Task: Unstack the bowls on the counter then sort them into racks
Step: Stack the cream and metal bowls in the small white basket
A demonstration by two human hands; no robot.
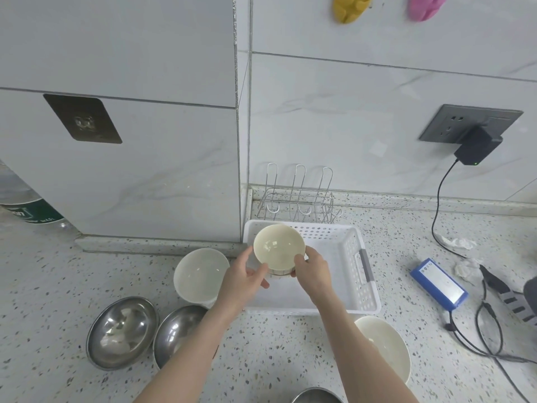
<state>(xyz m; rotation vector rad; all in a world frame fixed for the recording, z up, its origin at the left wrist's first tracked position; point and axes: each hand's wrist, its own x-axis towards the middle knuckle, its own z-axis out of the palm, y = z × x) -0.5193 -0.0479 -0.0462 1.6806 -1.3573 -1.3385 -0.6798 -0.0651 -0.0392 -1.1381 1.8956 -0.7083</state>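
Steel rim (315, 396) at the bottom edge sits nearest, with 2 steel bowls (123, 331) at lower left, each showing only reflections inside. Both hands hold 1 small cream bowl (278, 247) above the white perforated basket (360, 274): left hand (244, 282) grips its left side, right hand (312, 270) its right. It is glossy, tilted toward the camera. 2 white bowls (200, 274) flank the basket.

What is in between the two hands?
A small cream ceramic bowl, tilted, held by the left hand and right hand above the white perforated plastic basket, in the head view.
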